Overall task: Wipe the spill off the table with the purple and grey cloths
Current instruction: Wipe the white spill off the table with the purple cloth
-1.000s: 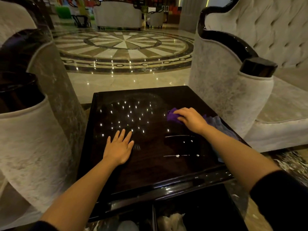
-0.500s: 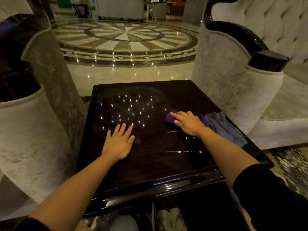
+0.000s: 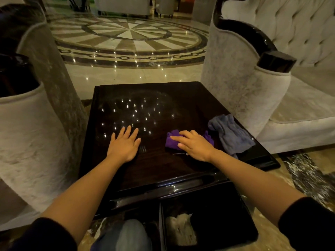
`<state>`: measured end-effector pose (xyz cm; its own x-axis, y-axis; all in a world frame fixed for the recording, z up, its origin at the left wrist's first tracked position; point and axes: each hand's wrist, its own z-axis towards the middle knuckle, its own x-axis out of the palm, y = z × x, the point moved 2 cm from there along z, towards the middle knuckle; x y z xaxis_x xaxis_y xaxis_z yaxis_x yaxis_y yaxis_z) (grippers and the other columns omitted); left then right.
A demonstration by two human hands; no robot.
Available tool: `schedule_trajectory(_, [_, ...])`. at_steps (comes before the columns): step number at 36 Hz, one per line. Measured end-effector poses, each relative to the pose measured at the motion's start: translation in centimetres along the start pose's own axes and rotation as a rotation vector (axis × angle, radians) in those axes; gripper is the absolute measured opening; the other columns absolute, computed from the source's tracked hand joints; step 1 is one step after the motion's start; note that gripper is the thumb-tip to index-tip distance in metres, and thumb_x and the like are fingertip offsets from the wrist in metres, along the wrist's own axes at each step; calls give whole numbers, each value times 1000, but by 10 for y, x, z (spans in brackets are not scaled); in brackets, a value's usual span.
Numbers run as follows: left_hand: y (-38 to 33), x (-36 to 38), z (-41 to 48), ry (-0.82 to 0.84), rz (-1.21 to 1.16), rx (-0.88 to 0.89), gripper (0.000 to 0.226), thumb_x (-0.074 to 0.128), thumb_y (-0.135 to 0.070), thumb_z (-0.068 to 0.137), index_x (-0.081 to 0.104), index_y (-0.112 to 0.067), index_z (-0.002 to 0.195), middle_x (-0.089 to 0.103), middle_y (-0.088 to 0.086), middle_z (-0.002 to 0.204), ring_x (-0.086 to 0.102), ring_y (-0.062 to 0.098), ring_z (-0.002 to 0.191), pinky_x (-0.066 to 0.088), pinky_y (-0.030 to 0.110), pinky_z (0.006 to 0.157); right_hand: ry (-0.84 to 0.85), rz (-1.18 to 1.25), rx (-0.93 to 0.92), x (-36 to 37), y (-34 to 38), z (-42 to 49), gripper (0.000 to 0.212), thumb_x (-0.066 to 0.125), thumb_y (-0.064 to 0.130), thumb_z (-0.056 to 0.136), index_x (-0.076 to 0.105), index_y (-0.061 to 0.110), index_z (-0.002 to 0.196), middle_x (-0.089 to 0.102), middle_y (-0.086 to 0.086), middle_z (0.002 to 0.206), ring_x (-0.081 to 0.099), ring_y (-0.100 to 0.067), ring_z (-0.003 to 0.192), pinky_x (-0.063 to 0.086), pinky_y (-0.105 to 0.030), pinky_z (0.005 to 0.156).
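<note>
A dark glossy table [image 3: 163, 171] fills the middle of the view. My right hand [image 3: 194, 144] presses flat on a purple cloth [image 3: 172, 142] right of the table's middle, fingers pointing left. A thin wet streak [image 3: 178, 153] shows just below that hand. The grey cloth [image 3: 231, 134] lies crumpled by the table's right edge, apart from my hand. My left hand [image 3: 124, 144] rests flat on the bare tabletop, fingers spread, holding nothing.
Pale upholstered armchairs stand close on both sides, one on the left [image 3: 30, 134] and one on the right [image 3: 253, 91]. A dark open bin [image 3: 208, 223] with crumpled paper sits below the table's near edge. Marble floor lies beyond.
My right hand has dragged the purple cloth toward me over the upper wet streaks. The white streaks that showed below it are mostly gone. My left hand has stayed flat in place.
</note>
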<state>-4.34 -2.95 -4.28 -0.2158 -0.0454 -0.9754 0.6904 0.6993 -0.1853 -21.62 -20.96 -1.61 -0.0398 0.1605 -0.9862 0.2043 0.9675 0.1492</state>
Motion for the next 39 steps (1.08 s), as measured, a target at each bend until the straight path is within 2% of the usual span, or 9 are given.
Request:
schedule_trajectory(12, [-13,2,5,-21,13,41,55,14,-44,96,6,-25,147,0,3,158,-2,22,145,2,47,116,-48,-61,-125,3,40,-83,42,32,34,96,30,31,138,38,-12,138,40,-27,112,38,-38,88])
schedule_trajectory(17, [1,3,4,-13,28,8,54,14,-43,97,6,-24,147,1,4,158,-2,23,145,3,48,116,-116,-13,-196,13,63,-107,38,55,22,87,52,19,126,56,-26,119,58,-39,93,53,-42,74])
schedule_trajectory(20, [7,3,4,-15,29,-7,54,15,-43,97,6,-24,147,1,4,158,-1,23,145,4,48,116,-135,-40,-257,20,71,-121,39,66,19,80,58,18,118,64,-23,107,64,-34,80,57,-35,62])
schedule_trajectory(23, [4,3,4,-15,29,-4,54,15,-42,97,5,-24,147,1,4,158,-2,23,145,3,48,116,-128,-58,-299,20,73,-137,35,59,23,83,58,21,118,66,-16,105,64,-30,82,56,-30,61])
schedule_trajectory(25, [2,3,4,-15,17,-1,54,15,-42,97,6,-24,147,1,4,158,-2,23,145,3,48,116,-117,-104,-336,19,72,-145,36,62,25,82,58,23,118,67,-11,103,64,-24,82,53,-25,60])
schedule_trajectory(28, [2,2,4,-15,8,-3,54,15,-43,97,7,-24,147,1,4,158,-2,23,145,2,48,116,-135,-52,-339,10,69,-148,34,59,23,84,58,19,118,66,-14,104,63,-27,84,53,-27,64])
schedule_trajectory(33, [3,2,4,-18,9,5,54,15,-43,97,8,-24,147,2,4,158,-1,23,145,3,49,116,-297,104,-160,-27,49,-123,35,53,16,87,55,12,122,59,-23,112,58,-37,97,51,-41,83])
schedule_trajectory(36, [3,2,4,-15,11,4,54,15,-43,97,7,-24,147,2,4,158,-1,23,145,3,49,116,-375,165,-31,-46,27,-94,36,50,15,90,50,13,126,53,-20,118,50,-33,109,39,-37,94])
schedule_trajectory(39, [3,3,5,-19,17,-2,55,15,-44,96,7,-25,147,2,3,158,-1,23,145,3,48,116,-361,206,68,-56,5,-65,36,46,16,93,47,14,129,50,-18,120,46,-29,112,34,-30,95])
